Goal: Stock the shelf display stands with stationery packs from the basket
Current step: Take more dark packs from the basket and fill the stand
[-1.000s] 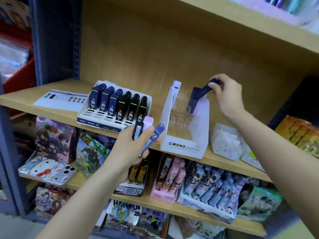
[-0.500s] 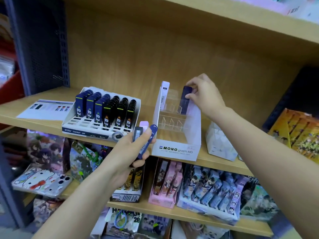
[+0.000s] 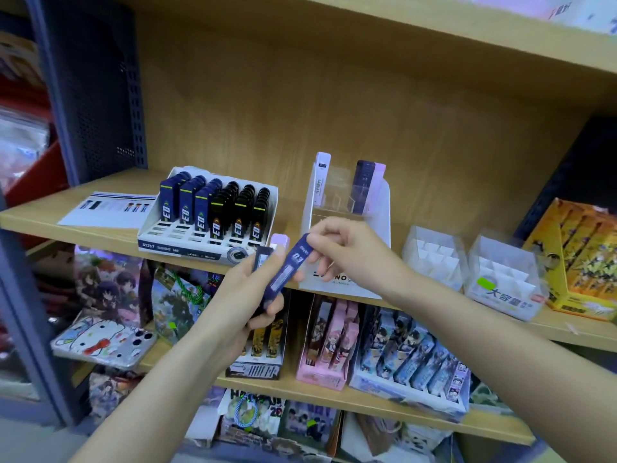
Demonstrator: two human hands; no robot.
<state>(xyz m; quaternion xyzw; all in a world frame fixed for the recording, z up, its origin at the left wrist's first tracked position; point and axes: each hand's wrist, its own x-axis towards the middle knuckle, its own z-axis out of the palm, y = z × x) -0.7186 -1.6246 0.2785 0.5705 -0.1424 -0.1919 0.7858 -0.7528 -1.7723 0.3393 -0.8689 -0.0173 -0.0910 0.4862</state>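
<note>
Blue pack (image 3: 287, 269), top pinched by right fingers (image 3: 320, 241), left fingers (image 3: 265, 317) curled round its base and lilac pack (image 3: 279, 240)

Bright, even shop light; wide-angle warp, soft edges.
Light comes from above & front: the upper shelf board (image 3: 367, 31) throws a soft shadow band across the top of the wood back panel (image 3: 267, 105); lower tiers sit dimmer. No hard glare, only a pale sheen on the clear stand (image 3: 339, 195). Shelf lines bow twd the edges. Centre approx sharp; left hand (image 3: 240, 295), right hand (image 3: 347, 252) & blue pack (image 3: 287, 269) look slightly smeared. Left edge, top-right corner & bottom are out of focus.
</note>
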